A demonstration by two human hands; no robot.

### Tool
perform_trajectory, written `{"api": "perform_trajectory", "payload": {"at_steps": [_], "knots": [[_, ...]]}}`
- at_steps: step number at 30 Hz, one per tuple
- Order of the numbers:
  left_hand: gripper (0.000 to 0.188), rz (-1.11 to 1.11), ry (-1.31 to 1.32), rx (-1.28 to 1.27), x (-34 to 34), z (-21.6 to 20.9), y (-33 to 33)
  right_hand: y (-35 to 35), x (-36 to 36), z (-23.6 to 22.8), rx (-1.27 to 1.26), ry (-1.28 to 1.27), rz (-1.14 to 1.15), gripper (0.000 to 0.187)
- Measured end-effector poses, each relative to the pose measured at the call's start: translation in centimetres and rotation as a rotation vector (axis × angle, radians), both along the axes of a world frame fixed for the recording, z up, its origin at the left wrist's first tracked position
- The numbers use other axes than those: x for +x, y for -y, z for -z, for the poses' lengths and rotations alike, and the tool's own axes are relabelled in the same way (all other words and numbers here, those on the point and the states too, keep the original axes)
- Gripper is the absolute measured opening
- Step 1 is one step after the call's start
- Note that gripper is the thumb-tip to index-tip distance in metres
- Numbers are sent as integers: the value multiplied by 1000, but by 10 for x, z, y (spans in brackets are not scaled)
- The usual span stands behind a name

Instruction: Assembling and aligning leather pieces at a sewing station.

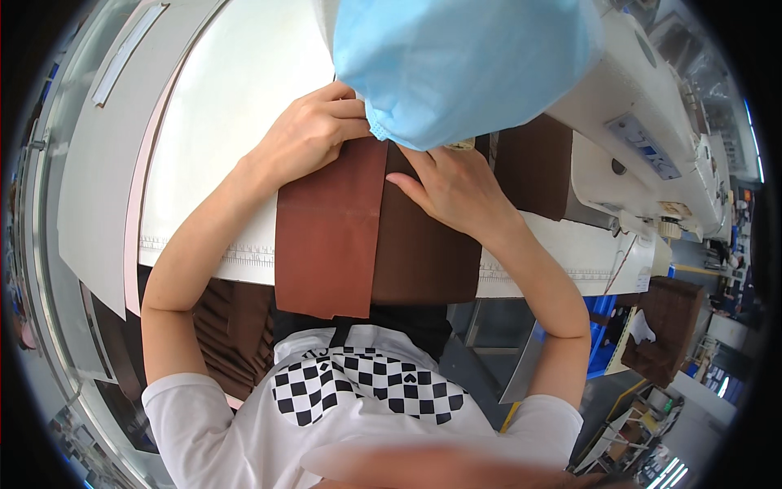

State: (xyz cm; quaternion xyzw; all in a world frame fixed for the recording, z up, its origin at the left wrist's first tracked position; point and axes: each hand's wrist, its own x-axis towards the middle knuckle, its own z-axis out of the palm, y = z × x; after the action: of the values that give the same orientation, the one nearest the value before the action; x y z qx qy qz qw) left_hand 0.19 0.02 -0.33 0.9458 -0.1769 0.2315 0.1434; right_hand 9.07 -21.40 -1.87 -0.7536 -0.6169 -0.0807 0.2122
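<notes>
A reddish-brown leather-like panel [330, 232] lies over a wider dark brown piece [428, 253], and both hang past the table's front edge. My left hand [309, 130] is closed at the panel's far end, its fingers bent and their tips partly hidden. My right hand [460, 187] rests on the dark brown piece with the thumb stretched out and the index finger pointing far-left. A light blue cloth-like cover [464, 65] hangs in front of both hands' far side. It hides the far ends of the pieces and some fingertips.
A white sewing machine [652, 122] stands on the right, with more dark brown material [533, 167] beside it. A ruler scale [212, 251] runs along the white table's [236, 98] front edge. Pleated brown material [236, 322] is below left; a brown bin [664, 326] stands at right.
</notes>
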Motion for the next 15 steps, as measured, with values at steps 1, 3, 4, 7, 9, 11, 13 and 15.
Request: {"api": "perform_trajectory", "payload": {"at_steps": [1, 3, 4, 7, 9, 11, 13, 15], "knots": [[39, 0, -3, -1, 1, 0, -1, 0, 0, -1, -1, -3, 0, 53], [37, 74, 53, -15, 5, 1, -2, -1, 3, -3, 8, 47, 4, 49], [37, 77, 45, -20, 7, 2, -3, -1, 1, -6, 3, 39, 7, 49], [37, 20, 10, 106, 4, 3, -7, -3, -22, -26, 36, 59, -71, 27], [38, 11, 60, 181, 3, -4, -4, 5, -75, -60, 317, -398, -379, 25], [39, 16, 130, 274, -1, -3, 5, 15, -119, -84, 516, -925, -674, 36], [36, 40, 79, 223, -23, -2, 20, 16, -140, -93, 641, -1178, -804, 31], [30, 68, -28, 127, -49, -4, 39, 10, -169, -88, 687, -1209, -777, 27]]}}
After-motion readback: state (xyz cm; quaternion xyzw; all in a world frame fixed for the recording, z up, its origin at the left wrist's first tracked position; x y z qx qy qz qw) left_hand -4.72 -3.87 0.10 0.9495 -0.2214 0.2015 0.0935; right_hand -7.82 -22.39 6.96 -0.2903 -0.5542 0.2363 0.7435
